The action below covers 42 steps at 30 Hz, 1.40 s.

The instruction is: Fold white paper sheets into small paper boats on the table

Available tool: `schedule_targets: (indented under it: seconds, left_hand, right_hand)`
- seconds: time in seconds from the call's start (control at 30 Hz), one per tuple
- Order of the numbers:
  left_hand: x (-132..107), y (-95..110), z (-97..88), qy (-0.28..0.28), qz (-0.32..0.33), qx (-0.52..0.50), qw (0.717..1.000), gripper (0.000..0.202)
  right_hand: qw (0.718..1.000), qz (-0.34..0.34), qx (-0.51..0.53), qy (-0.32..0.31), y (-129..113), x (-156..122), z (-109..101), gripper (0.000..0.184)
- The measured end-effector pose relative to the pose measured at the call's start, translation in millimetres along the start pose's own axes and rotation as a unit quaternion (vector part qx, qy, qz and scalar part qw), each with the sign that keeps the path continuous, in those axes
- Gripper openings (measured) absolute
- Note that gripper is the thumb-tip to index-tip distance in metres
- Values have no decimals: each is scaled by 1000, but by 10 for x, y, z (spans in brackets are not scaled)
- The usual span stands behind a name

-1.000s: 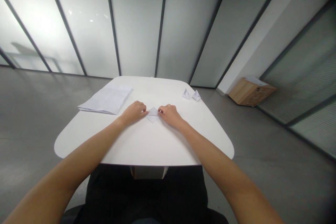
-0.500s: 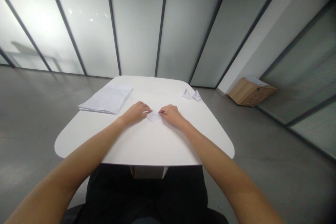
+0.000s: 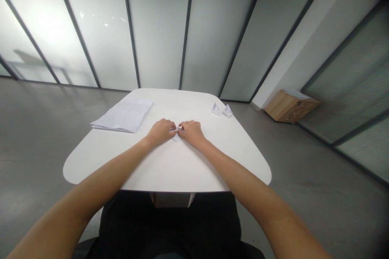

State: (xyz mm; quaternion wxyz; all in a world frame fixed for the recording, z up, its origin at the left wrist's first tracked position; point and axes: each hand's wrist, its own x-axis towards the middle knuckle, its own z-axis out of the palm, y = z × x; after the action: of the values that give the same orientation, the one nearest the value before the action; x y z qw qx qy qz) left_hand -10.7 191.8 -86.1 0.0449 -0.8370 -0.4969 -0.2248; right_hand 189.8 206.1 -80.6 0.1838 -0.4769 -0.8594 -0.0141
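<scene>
A small piece of folded white paper lies near the middle of the white rounded table. Most of it is hidden under my fingers, and only a small pointed corner shows below them. My left hand holds its left side with the fingertips. My right hand holds its right side, and the two hands nearly meet over the paper.
A loose stack of white paper sheets lies at the table's left. Two small folded paper shapes stand near the far right edge. A wooden drawer cabinet stands on the grey floor beyond, before frosted glass walls.
My hands have moved toward each other and now cover most of the folded paper. Its lower point, clearly visible a second ago, now shows only as a small corner.
</scene>
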Motion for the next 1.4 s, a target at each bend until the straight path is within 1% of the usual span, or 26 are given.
schedule_targets:
  seconds: [0.13,0.3,0.37,0.47,0.6,0.73,0.83,0.93,1.0,1.07,1.13,1.2,1.27,1.33,1.4]
  left_hand:
    - [13,-46,8,-16,-9,-29,999,23]
    - [6,-176,6,-42,-21,-59,997,24]
    - [-10,-218,3,-44,-19,-69,997,25]
    - [-46,-238,-7,-31,3,-50,998,28]
    - [-80,-208,-21,-18,42,-13,999,32]
    - [-62,-204,5,-31,48,-13,998,32]
    - [-46,-216,41,-36,15,-46,998,29]
    - [-51,-206,51,-33,-50,-122,991,29]
    - [-57,-183,29,-22,-68,-177,982,33]
    - [-59,-155,-18,4,-55,-211,976,41]
    - [-58,-123,-90,39,-19,-210,977,39]
    - [-60,-91,-174,75,23,-188,979,25]
    - [-66,-62,-251,96,59,-162,980,13]
    - [-70,-42,-302,99,80,-136,983,11]
    - [-72,-33,-313,85,92,-109,986,12]
  right_hand:
    - [1000,14,9,-11,55,-10,-1,31]
    - [999,30,3,-38,187,-51,-46,28]
    - [998,34,-2,-47,217,-59,-62,28]
    - [998,34,-9,-58,229,-65,-77,27]
    - [998,23,-20,-64,217,-85,-85,29]
    - [997,3,-21,-70,204,-110,-93,32]
    - [997,-9,-12,-70,203,-115,-82,32]
    - [998,-14,11,-59,208,-108,-42,34]
    - [998,-8,34,-51,210,-97,-15,41]
    - [998,-4,60,-31,207,-87,-8,51]
    - [997,-17,80,7,200,-82,-34,54]
    - [995,-47,81,45,189,-85,-93,43]
    - [993,-69,66,69,176,-95,-166,33]
    - [993,-76,46,78,162,-105,-226,30]
    - [994,-79,29,75,146,-111,-253,29]
